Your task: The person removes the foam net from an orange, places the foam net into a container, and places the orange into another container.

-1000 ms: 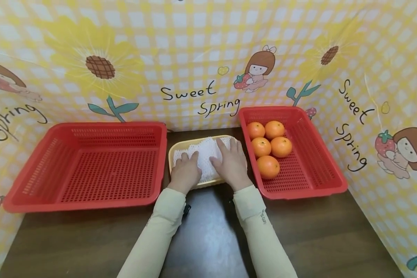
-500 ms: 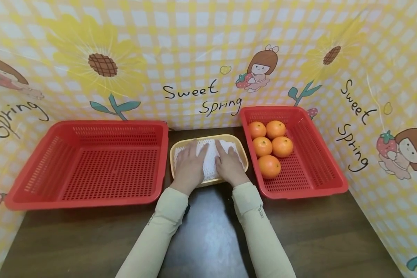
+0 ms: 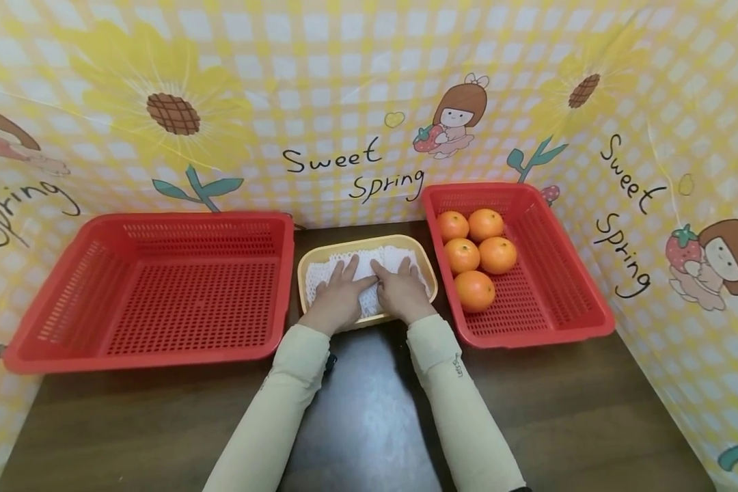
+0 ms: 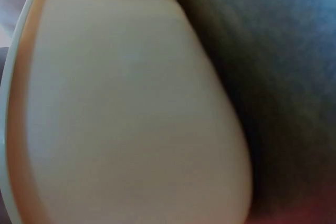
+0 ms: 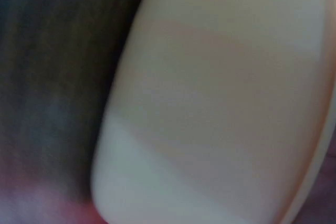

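Note:
White foam netting (image 3: 369, 302) lines a small yellow basket (image 3: 400, 240) in the middle of the table, in the head view. On its left part rests my left hand (image 3: 337, 301), fingers spread and the thumb stretched towards the centre. My right hand (image 3: 404, 294) lies over the right part, its fingers reaching forward onto the netting. The hands almost meet at the centre; neither grips anything that I can see. Both wrist views are blurred and filled by the basket's pale outer wall (image 4: 131, 103), so the fingers do not show there.
A large red basket (image 3: 283, 287) with nothing in it stands close on the left. Another red basket (image 3: 547, 287) on the right holds several oranges (image 3: 474, 291) along its left side. A yellow checked cloth (image 3: 338, 82) hangs behind the brown table (image 3: 129, 430).
Both hands have shifted inward across the netting, the right one leftwards from the basket's right edge. The netting's raised back part now lies lower. Baskets and oranges have stayed put.

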Demonstrator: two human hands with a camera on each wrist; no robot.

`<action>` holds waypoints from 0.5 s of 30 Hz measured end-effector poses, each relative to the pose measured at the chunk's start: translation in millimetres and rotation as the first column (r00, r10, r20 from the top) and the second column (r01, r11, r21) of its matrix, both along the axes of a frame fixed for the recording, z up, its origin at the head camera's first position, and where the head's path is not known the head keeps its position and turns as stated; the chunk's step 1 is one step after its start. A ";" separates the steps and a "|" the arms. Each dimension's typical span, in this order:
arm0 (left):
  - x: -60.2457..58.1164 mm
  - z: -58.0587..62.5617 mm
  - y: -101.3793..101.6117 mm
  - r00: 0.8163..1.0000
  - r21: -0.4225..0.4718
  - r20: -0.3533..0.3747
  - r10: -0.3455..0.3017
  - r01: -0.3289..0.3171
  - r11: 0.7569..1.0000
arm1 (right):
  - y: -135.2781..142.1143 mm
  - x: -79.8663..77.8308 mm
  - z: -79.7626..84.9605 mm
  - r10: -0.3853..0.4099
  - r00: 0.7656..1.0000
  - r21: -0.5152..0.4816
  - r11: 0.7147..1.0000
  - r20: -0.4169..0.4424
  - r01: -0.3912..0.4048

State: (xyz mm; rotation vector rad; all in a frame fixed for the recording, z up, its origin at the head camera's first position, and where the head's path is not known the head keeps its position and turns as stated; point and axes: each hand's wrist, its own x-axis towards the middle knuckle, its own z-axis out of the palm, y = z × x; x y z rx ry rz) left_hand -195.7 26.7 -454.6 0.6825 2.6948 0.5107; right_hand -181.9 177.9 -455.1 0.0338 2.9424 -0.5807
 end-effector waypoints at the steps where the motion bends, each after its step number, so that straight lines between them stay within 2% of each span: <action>1: -0.1 -1.2 -0.6 1.000 0.010 -0.013 0.004 -0.004 1.000 | 0.0 0.1 -1.2 -0.011 1.000 -0.019 1.000 -0.008 0.011; 5: 1.6 -5.9 -4.1 0.996 0.047 -0.090 0.012 -0.008 0.999 | 0.6 3.1 -5.7 -0.062 0.994 -0.123 0.991 -0.091 0.050; 9: 6.3 -3.5 -8.0 0.984 0.086 -0.179 0.003 0.013 0.996 | 2.5 10.3 -0.7 -0.058 0.979 -0.201 0.979 -0.197 0.017; 12: 12.5 6.6 -11.4 0.976 0.109 -0.215 -0.019 0.043 0.993 | 5.2 16.2 10.5 -0.029 0.964 -0.220 0.975 -0.264 -0.031; 15: 22.1 26.7 -17.5 0.973 0.135 -0.228 -0.047 0.079 0.988 | 9.8 23.3 28.7 -0.001 0.956 -0.238 0.969 -0.295 -0.072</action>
